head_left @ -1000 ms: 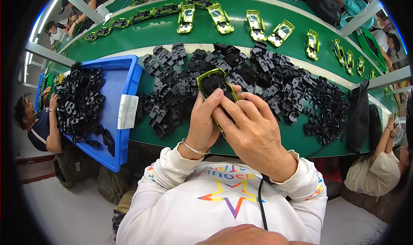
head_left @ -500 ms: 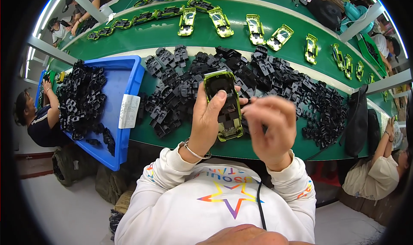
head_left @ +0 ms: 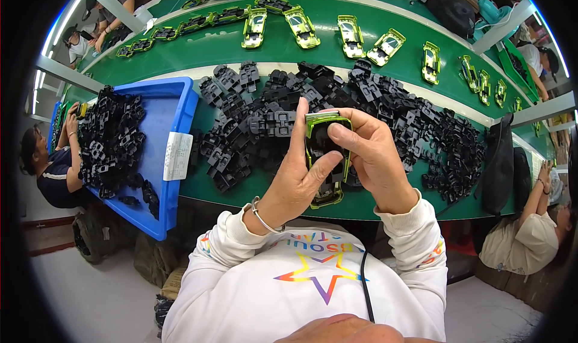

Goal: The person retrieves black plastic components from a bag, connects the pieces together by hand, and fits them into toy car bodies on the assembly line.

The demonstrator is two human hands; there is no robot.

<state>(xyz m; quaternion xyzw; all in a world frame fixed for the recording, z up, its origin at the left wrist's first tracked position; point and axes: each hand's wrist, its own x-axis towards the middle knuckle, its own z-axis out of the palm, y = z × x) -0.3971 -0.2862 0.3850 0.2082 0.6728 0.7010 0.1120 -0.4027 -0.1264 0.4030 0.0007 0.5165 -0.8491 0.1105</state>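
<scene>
Yellow-green car shell (head_left: 333, 177) with black interior: we grip it between left hand (head_left: 295, 189) and right hand (head_left: 376, 162), both closed on its long sides, thumbs over interior. Long axis runs roughly straight away from us; neither hand nearer. Black parts pile (head_left: 274, 123) just beyond, on green surface (head_left: 259, 195), lying between hands and loose line of similar shells (head_left: 350, 36). Smaller black parts (head_left: 454, 156) right; blue bin (head_left: 162, 111) left.

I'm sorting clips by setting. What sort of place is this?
Likely a toy-car assembly workshop: yellow-green car bodies line a long green work surface, black plastic parts are heaped nearby and in a blue bin, and co-workers are on both sides.
</scene>
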